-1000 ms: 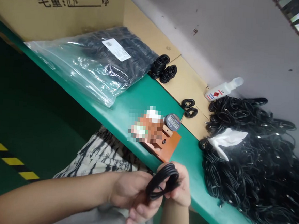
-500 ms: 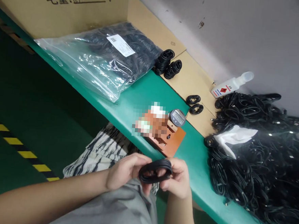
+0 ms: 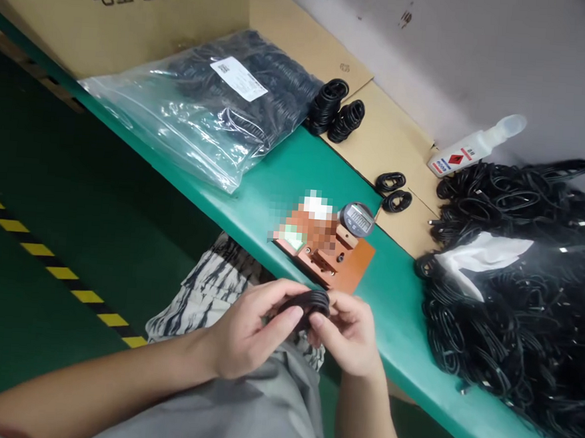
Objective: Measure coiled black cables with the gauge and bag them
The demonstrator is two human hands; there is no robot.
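Observation:
A coiled black cable is held between both hands, over my lap and close to the table's front edge. My left hand is closed on its left side, with the thumb pressed on top. On the right side my right hand pinches the coil between thumb and fingers. Parts of the coil are hidden behind the fingers. Just beyond the hands, an orange fixture with a round digital gauge sits on the green table.
A large pile of black cables covers the table's right side, a white cloth on it. Behind stands a white bottle. Coiled cables stand on cardboard, beside a filled plastic bag and a carton.
The coil has tilted, its open ring now seen more edge-on. My left thumb has come over its top. The view has shifted slightly.

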